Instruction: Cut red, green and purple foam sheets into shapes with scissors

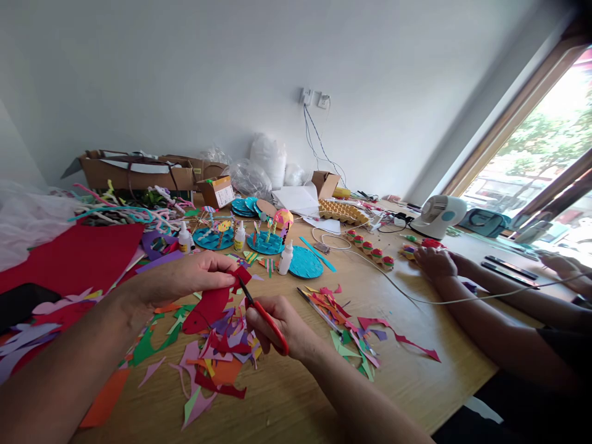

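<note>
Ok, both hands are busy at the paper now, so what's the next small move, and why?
I'd probably make one short, careful snip: the right hand has the red-handled scissors with their blades at the red paper, and the left hand pinches that paper. Its fingertips sit close to the blades, so a small cut seems safer than a long one.
</note>
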The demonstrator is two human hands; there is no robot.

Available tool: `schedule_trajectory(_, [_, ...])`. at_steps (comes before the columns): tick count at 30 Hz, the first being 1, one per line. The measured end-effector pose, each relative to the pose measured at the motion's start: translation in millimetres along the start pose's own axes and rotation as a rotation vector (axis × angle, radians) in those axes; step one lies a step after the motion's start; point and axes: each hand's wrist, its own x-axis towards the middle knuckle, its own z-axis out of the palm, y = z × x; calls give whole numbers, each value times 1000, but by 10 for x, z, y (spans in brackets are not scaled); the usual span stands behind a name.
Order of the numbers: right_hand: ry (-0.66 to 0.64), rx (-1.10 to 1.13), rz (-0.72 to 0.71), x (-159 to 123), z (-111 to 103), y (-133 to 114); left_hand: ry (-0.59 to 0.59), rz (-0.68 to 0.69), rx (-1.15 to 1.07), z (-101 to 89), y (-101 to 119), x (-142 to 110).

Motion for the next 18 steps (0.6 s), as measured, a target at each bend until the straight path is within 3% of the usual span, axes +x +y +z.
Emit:
schedule_trajectory(3, [-4, 1, 3, -1, 3, -7, -84, -29, 70, -30, -16, 6])
schedule_trajectory(10, [-6, 23, 16, -1, 4, 4, -62, -17, 59, -63, -37, 20])
schedule_trajectory(14, [-12, 58, -6, 8, 8, 18, -60, -88, -69, -49, -36, 13])
schedule_trajectory(18, [38, 168, -60, 39, 11, 64, 88, -31, -343, 8, -20, 56])
